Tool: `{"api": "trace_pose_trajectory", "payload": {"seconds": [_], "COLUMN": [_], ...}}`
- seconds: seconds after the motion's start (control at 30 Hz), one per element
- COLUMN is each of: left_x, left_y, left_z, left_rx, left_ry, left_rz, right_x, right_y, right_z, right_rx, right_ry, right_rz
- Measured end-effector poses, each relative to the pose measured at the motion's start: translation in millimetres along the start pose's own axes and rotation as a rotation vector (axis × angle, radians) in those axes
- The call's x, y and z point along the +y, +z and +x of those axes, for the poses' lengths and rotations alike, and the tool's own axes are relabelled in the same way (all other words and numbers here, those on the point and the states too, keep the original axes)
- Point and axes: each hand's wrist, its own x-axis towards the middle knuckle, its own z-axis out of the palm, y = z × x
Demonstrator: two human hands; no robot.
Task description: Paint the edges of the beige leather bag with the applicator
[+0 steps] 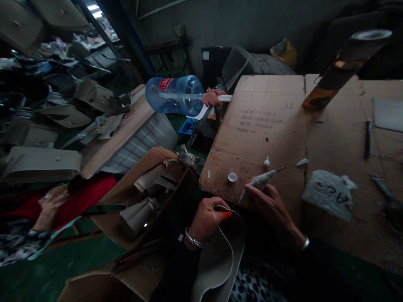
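Note:
My left hand [206, 220] pinches the edge of a beige, leather-like bag piece [217, 268] that hangs curved over my lap. An orange-red patch shows at its fingertips; I cannot make out what it is. Just to the right, my right hand [272, 205] is closed around a pale squeeze bottle [262, 181] with a thin needle-like tip pointing away to the upper right. The bottle is tilted above the cardboard's near edge. A small white cap [232, 177] and a white nozzle piece [267, 161] lie on the cardboard-covered table [270, 138] beyond my hands.
A brown tube [343, 71] stands on the table. A plastic packet [329, 193] and pliers-like tool [385, 191] lie at right. A blue water jug [174, 94] sticks out at the far left edge. A carton [110, 197] holds beige pieces. Another person's hand [53, 201] is at left.

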Motion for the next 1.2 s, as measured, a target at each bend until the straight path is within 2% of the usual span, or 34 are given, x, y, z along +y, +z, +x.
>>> {"api": "trace_pose_trajectory", "payload": {"seconds": [0.1, 0.27, 0.47, 0.57, 0.73, 0.9, 1.07, 1.13, 1.2], "left_x": [-4.2, -13.9, -18.5, -18.1, -17.1, -19.1, -21.2, -21.9, -22.2], "left_y": [-5.7, -19.0, -29.6, -32.6, -35.3, -34.3, -34.2, -34.9, -35.6], "left_z": [1.3, 5.4, 5.0, 5.0, 5.5, 5.4, 6.7, 7.7, 8.4], "left_rx": [0.044, 0.164, 0.165, 0.181, 0.191, 0.158, 0.134, 0.12, 0.106], "left_ry": [-0.001, -0.021, -0.09, -0.126, -0.158, -0.16, -0.13, -0.139, -0.151], "left_rz": [-0.027, -0.115, -0.272, -0.33, -0.379, -0.366, -0.327, -0.333, -0.344], "right_x": [4.5, 22.6, 29.0, 27.3, 29.0, 36.3, 33.1, 26.5, 18.3], "right_y": [-4.0, -9.0, -11.9, -13.0, -13.2, -14.6, -13.7, -10.4, -5.1], "right_z": [4.0, 6.7, 9.0, 10.1, 7.6, 9.7, 8.7, 4.3, -1.2], "right_rx": [0.118, 0.173, 0.105, 0.075, 0.099, 0.187, 0.183, 0.202, 0.153], "right_ry": [-0.158, -0.359, -0.544, -0.588, -0.554, -0.522, -0.437, -0.384, -0.312], "right_rz": [-0.019, -0.304, -0.603, -0.671, -0.636, -0.563, -0.473, -0.392, -0.245]}}
